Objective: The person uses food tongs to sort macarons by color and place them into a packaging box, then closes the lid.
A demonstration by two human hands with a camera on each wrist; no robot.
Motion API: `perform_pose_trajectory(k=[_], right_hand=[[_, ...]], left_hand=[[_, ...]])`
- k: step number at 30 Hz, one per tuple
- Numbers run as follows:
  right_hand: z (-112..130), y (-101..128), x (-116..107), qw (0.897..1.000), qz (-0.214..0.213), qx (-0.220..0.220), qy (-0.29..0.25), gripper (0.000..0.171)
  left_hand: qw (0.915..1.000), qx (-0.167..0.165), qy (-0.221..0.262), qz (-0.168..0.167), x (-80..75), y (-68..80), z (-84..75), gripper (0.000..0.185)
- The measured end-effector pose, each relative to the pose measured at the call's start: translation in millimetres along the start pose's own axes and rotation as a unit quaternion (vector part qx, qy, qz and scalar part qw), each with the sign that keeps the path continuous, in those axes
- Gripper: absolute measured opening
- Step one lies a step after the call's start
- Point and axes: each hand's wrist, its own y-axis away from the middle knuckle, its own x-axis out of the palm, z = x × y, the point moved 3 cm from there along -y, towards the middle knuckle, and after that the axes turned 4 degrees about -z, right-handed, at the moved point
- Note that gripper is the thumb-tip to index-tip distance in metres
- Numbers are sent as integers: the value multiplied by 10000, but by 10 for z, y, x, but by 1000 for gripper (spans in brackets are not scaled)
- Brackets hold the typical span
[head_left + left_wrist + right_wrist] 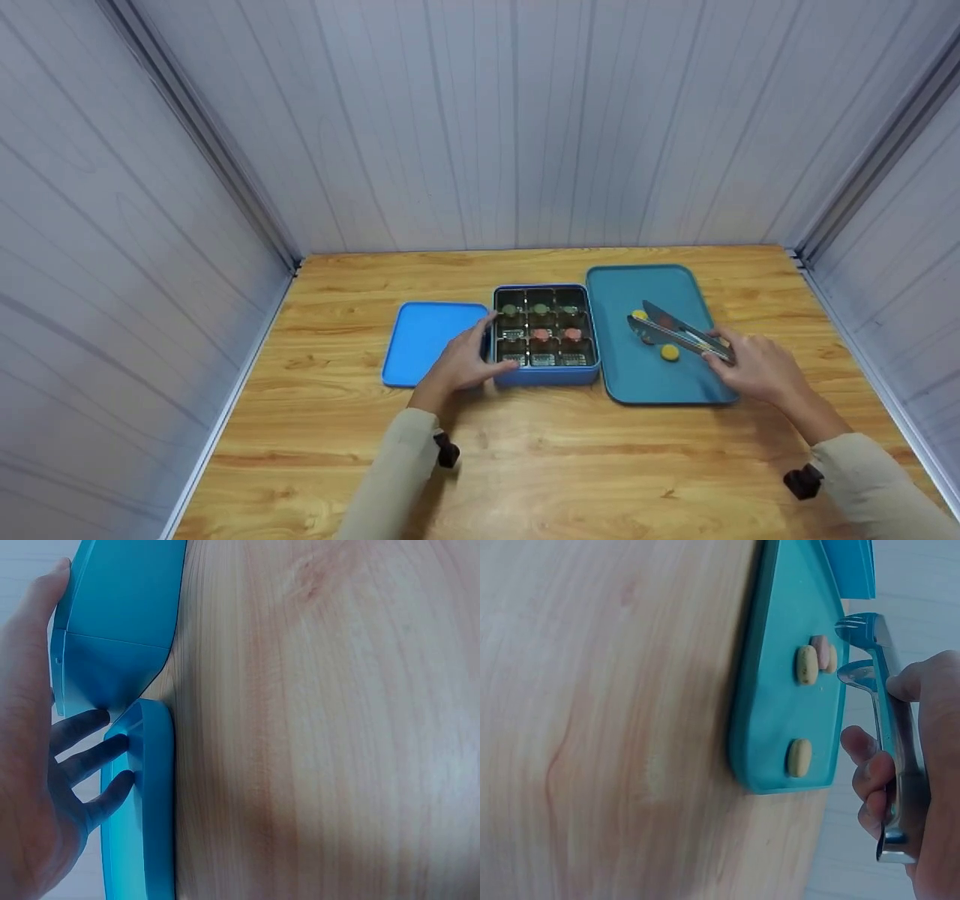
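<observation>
My left hand (466,361) touches the near-left corner of a blue box (546,376), thumb at the front rim and fingers spread along the left side. A clear insert divides the box into compartments. Green macarons (510,309) lie in its back row and two pink macarons (541,334) in the middle row. My right hand (761,366) holds metal tongs (909,795), whose two tips stand apart above the teal tray (626,375). On that tray lie yellow macarons (670,352) and a pink macaron (821,652); the tongs partly hide some in the head view.
Left of the box lies a flat blue lid (427,337), its right edge behind my left hand. The tray stands close against the box's right side. Pale panels (480,135) enclose the wooden table (540,465) at the back and both sides.
</observation>
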Motion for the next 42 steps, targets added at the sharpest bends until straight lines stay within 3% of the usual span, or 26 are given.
perform_pose_trajectory(k=[16, 42], right_hand=[[-82, -8, 122, 9998, 144, 144, -6, 41], [-91, -14, 84, 10000, 18, 64, -65, 30]], left_hand=[[10000, 52, -8, -38, 9, -4, 14, 111], [10000, -73, -48, -7, 11, -8, 4, 112]])
